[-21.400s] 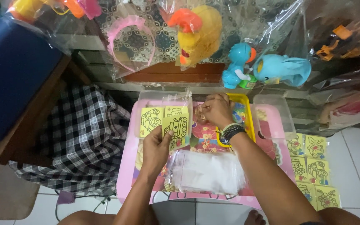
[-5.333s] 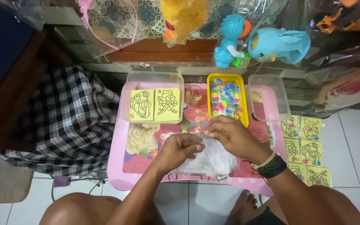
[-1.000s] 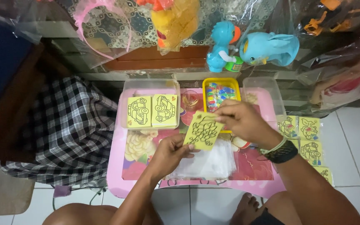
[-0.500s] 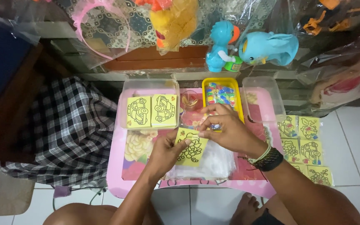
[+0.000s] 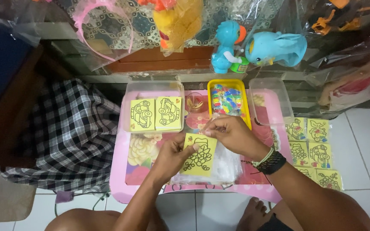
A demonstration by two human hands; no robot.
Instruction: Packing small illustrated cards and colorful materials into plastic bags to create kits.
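Fingers (image 5: 192,148) of the left hand (image 5: 172,156) pinch the left edge of a yellow picture card (image 5: 199,154), thumb on its face, while the right hand (image 5: 232,134) has its fingers closed on the card's top edge. This card, printed with a black line drawing, is held just above a stack of clear plastic sleeves (image 5: 225,164) lying on the pink counter (image 5: 120,179). Behind it, a clear tray (image 5: 153,87) holds two more yellow cards with car outlines, and a yellow tray (image 5: 226,100) carries many-coloured small pieces. To the right, on the white tiled floor (image 5: 365,141), lie further yellow cards (image 5: 313,147) in rows. A checked cloth (image 5: 61,137) lies left of the counter.
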